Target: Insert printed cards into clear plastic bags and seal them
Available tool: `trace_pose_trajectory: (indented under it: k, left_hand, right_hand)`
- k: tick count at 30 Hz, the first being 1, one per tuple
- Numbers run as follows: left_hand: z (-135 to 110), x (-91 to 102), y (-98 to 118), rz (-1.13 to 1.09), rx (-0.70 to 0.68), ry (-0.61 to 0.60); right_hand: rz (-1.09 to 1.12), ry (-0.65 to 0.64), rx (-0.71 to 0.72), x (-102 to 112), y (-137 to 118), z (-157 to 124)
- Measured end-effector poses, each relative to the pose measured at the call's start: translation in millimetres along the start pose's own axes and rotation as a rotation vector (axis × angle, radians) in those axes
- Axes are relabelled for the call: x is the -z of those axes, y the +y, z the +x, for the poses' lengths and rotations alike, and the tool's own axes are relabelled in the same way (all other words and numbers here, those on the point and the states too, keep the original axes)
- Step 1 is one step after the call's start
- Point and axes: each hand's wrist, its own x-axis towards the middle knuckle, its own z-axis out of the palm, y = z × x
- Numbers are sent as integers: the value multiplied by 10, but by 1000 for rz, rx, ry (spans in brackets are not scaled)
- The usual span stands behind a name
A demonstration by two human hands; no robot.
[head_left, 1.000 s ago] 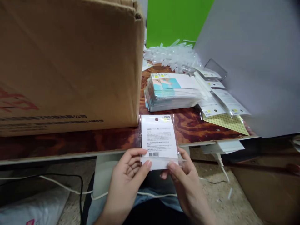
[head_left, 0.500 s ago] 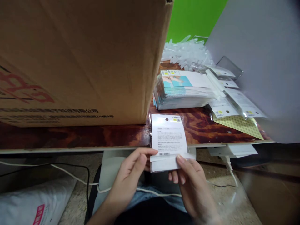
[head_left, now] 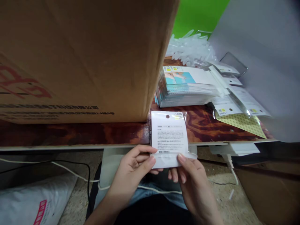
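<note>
Low on the left, nearer me than the box, a white bag (head_left: 30, 200) lies on the floor, with a black cable (head_left: 88, 175) hanging just to its right. The box (head_left: 77, 62) itself, brown and tall, sits on the counter (head_left: 93, 136). Off the box's near right corner, the left hand (head_left: 134, 170) pinches the lower left corner of a white packet (head_left: 168, 132), thumb on top. That packet is right of the box, printed side up, over the counter's edge; I can't tell whether it touches the wood. Further right of the box is a stack (head_left: 187, 98) of packets, with clear pieces (head_left: 191, 47) heaped behind. The right hand (head_left: 193, 175), apart from the left, grips the packet's lower right, its thumb on the pale strip (head_left: 174, 155). Farthest from the box, a yellow sheet (head_left: 239, 123) lies partly under loose packets (head_left: 248, 101), beside a grey panel (head_left: 257, 56).
</note>
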Motion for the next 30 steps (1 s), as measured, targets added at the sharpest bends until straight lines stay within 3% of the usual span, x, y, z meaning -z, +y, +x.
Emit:
trace_pose_trajectory:
  k: [4,13,21,30]
  left_hand:
    - [31,79,-9,-4,42,-75]
    - [-22,-24,35,53,-4,28]
    - [-17,2,-70,42,-81,-30]
    - [-47,5,-84,80,-54,-16]
  right_hand:
    - [-9,-10,26,6,-12,27]
    - [20,-19,46,-44,-39,35]
    - [-6,-42,11,30,-24,32]
    - [-12,-9,12,32,-13,11]
